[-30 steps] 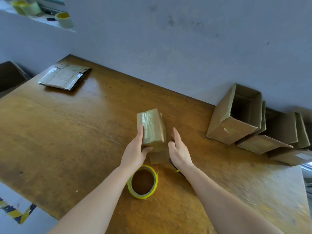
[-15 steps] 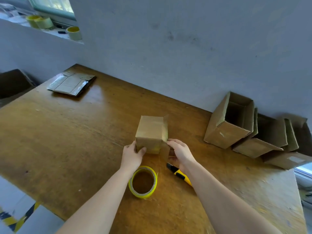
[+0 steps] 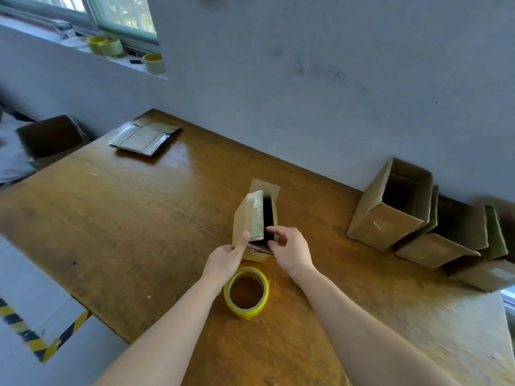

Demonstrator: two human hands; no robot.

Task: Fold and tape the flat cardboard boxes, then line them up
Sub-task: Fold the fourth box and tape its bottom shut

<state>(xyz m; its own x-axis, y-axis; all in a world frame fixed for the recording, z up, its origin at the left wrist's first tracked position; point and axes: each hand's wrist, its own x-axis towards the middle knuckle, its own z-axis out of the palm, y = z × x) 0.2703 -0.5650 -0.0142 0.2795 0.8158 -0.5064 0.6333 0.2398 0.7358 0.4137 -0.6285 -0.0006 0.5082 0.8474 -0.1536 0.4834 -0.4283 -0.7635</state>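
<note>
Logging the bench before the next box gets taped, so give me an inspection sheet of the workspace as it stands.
Surface: wooden table, worn, glossy toward the far corner.
Job's things: open box held mid-table; yellow tape roll lying flat near it; flat cardboard stack at the far corner; folded boxes in a row by the wall.
Clutter: nothing seen.
Grips: left hand and right hand both hold the open box.
Cables: nothing seen.
Surroundings: spare tape rolls on the windowsill; brown carton beside the table; striped floor tape.
</note>
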